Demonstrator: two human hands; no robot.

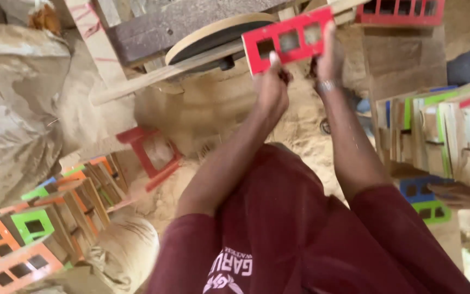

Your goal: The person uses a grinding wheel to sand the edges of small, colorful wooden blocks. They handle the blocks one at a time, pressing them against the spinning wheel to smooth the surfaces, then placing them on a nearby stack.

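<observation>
Both my hands hold a red wooden frame point(289, 41) with several rectangular openings, lifted in front of me. My left hand point(270, 90) grips its lower left edge. My right hand point(330, 57), with a band on the wrist, holds its right end. Just behind the frame's left end is a round wooden disc point(213, 32) mounted on a rough bench. My maroon shirt fills the bottom of the view.
Sawdust point(218, 109) covers the ground. Another red frame point(153, 155) lies on it. Orange and green frames point(28, 228) are stacked at lower left, several painted wooden pieces point(447, 136) at right. Sacks point(12, 109) stand at left. Someone's bare limb point(463, 197) shows at the right edge.
</observation>
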